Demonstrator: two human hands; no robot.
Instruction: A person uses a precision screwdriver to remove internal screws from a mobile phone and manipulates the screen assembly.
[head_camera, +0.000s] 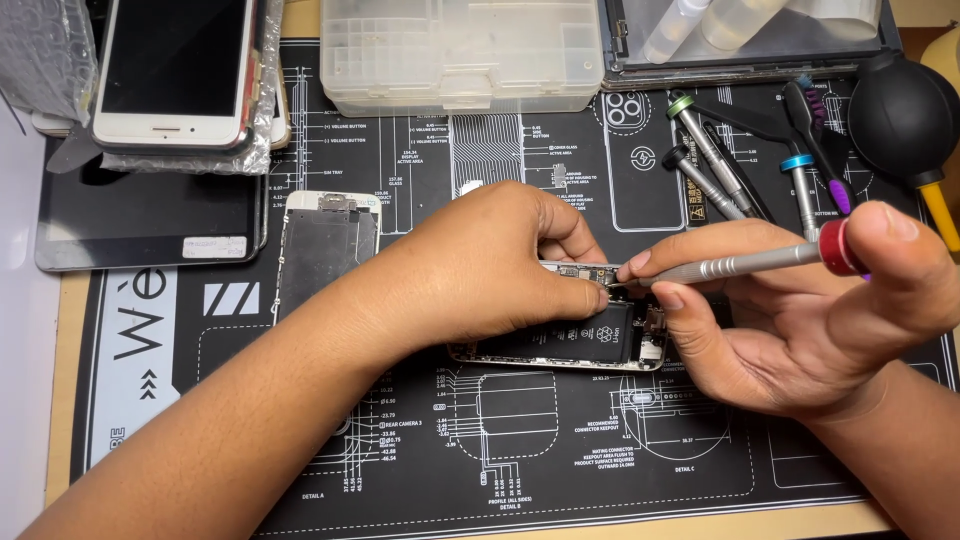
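Overhead, head view: a dark repair mat with white diagrams covers the bench, both forearms reaching in from the bottom edge.
Left hand: the left hand lies palm down over the opened phone, fingers curled, thumb and forefinger pinched together at the phone's upper edge; what they pinch is too small to tell.
Right hand: the right hand is closed around a slim silver screwdriver with a red cap, the thumb pressed on the cap end, the forefinger and middle finger guiding the shaft.
Screwdriver tip: it meets the phone's upper edge, just beside the left fingertips.
Opened phone: it lies flat at mid-mat, back shell up, its black battery showing between the two hands, the rest largely hidden under the left palm.
Detached screen panel: a panel lies face down on the mat, left of the left wrist, apart from it.
Upper left: a white phone rests on bubble wrap above a dark tablet.
Top centre: a clear plastic parts box sits at the mat's far edge.
Upper right: spare screwdrivers with green and blue collars lie near a black rubber air blower.
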